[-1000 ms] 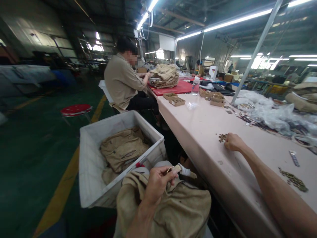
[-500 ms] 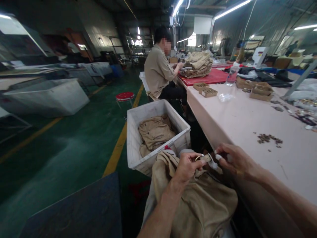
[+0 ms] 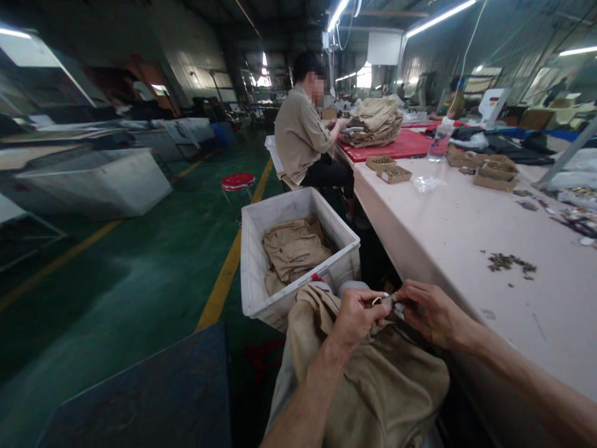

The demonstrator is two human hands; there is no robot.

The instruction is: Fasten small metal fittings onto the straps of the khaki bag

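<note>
Strap (image 3: 387, 300) located between left hand (image 3: 355, 317) and right hand (image 3: 430, 312), both about equally near, above the tan fabric item (image 3: 373, 392); long axis appears to run hand to hand. Left: thumb and fingers pinched on the strap. Right: fingertips drawn together on its other end; any small part held there cannot be determined. The 2 hands mask most of the strap.

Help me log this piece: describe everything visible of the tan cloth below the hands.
The tan cloth looks soft and slightly sheeny, with loose folds. It lies bunched, the white bin ahead and the table at right. Above it, the left hand pinches a strap with a gold-coloured ring, the right hand at its far end; whether the strap joins the cloth is hidden.
</note>
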